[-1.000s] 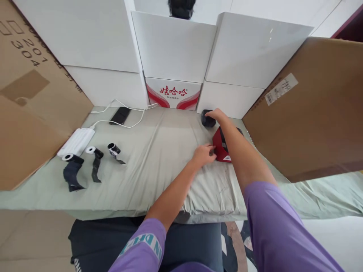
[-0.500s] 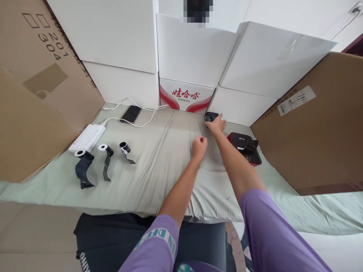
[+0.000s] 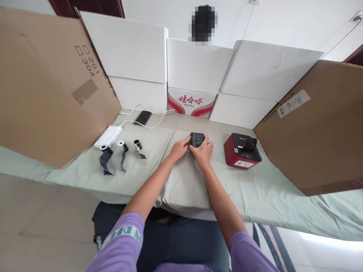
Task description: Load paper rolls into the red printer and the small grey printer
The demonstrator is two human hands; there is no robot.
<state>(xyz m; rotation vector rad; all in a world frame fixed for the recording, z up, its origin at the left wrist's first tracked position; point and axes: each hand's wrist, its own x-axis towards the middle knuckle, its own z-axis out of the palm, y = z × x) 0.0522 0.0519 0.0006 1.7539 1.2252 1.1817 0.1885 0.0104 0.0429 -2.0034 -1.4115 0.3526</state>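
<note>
Our grip clamps the black device [image 3: 197,138] between left hand [image 3: 179,149] and right hand [image 3: 203,152]; its long axis perhaps parallels the tabletop [image 3: 181,185] front edge.

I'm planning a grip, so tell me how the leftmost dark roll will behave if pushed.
The roll will probably turn, being round and on its side. Its loose tail, curling over the cloth, looks floppy and may drag.

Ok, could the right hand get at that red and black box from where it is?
Probably yes: nothing stands between the right hand and the red and black box, though it's busy on the small black device.
</note>
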